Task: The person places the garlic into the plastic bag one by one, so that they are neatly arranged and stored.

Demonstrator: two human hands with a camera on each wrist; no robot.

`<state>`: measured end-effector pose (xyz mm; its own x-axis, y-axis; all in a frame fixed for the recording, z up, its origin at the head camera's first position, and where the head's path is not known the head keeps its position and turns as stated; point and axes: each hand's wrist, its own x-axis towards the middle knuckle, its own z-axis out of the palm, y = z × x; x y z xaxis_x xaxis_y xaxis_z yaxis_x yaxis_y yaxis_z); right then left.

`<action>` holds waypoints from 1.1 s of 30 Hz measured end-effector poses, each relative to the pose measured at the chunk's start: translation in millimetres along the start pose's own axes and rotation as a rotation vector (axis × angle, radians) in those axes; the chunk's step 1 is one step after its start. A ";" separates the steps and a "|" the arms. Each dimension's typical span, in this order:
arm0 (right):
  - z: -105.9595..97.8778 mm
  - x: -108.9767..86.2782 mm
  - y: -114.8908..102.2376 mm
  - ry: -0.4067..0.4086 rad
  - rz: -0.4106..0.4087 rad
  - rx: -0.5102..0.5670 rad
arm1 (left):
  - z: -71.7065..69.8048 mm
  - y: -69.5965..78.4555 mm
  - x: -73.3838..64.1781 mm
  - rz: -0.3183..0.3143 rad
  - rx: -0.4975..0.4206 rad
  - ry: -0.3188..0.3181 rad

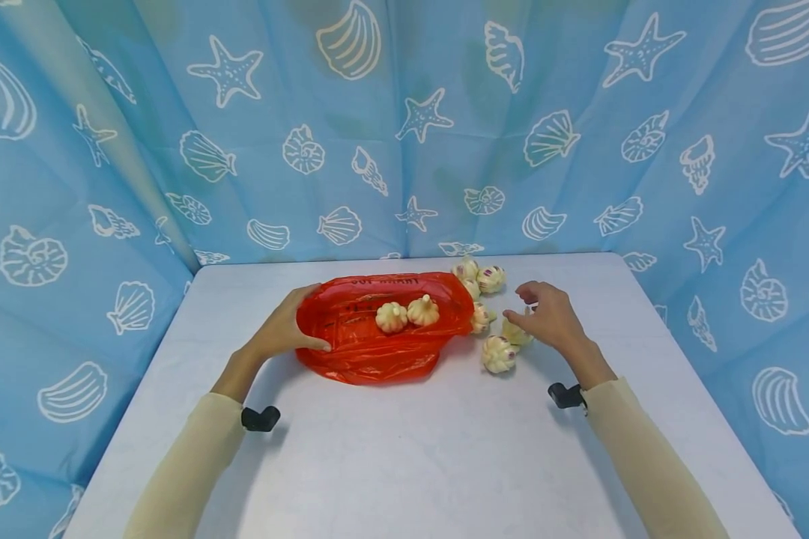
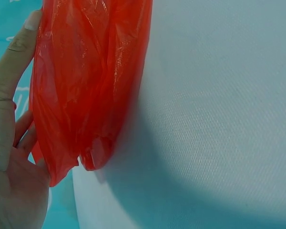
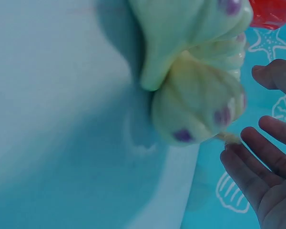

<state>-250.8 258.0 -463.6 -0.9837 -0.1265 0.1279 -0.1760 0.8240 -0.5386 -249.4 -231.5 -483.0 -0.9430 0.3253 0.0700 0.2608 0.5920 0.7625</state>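
A red plastic bag (image 1: 371, 367) lies with its mouth spread open, and two garlic bulbs (image 1: 407, 313) show inside it. My left hand (image 1: 279, 329) holds the bag's left end, thumb at the near rim and fingers round the far side. In the left wrist view the thumb (image 2: 20, 57) lies along the edge of the red plastic. My right hand (image 1: 546, 318) hovers over the loose garlic at the bag's right, fingers apart and bent, gripping nothing. Under it sits a garlic bulb (image 1: 516, 331), also close to the fingertips in the right wrist view.
Several more garlic bulbs (image 1: 491, 279) with purple marks stand by the bag's right end, one (image 1: 499, 354) nearer to me. All rest on a white-covered table (image 1: 418, 457). A blue curtain (image 1: 404, 180) with shell prints hangs behind the table and along both sides.
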 end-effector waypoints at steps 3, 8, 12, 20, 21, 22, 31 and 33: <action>2.0 -3.7 6.9 -0.005 0.030 0.002 | -0.5 0.6 0.8 0.005 0.003 -0.006; 6.2 -8.6 14.0 -0.023 0.040 0.012 | -0.5 0.8 1.7 0.008 0.003 -0.009; 7.3 -11.3 14.8 -0.045 0.017 0.016 | -0.3 1.9 0.9 -0.005 0.003 -0.008; 10.2 -10.7 19.7 -0.030 0.044 0.042 | 2.1 4.1 3.7 -0.011 0.007 -0.011; 11.3 -9.4 21.4 -0.007 0.042 0.046 | 2.3 4.1 3.9 -0.010 0.004 -0.013; 12.4 -7.9 23.6 0.018 0.040 0.050 | 2.6 4.0 3.9 -0.012 0.002 -0.013; 15.4 4.1 37.9 0.130 0.068 0.077 | 3.5 3.0 2.0 -0.040 0.011 -0.008; 14.5 4.7 38.1 0.120 0.099 0.059 | 2.3 4.1 1.7 -0.043 0.014 -0.007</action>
<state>-262.7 280.8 -495.5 -0.9853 0.0236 0.1689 -0.0840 0.7950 -0.6008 -249.5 -226.8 -481.2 -0.9519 0.3045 0.0329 0.2232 0.6160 0.7555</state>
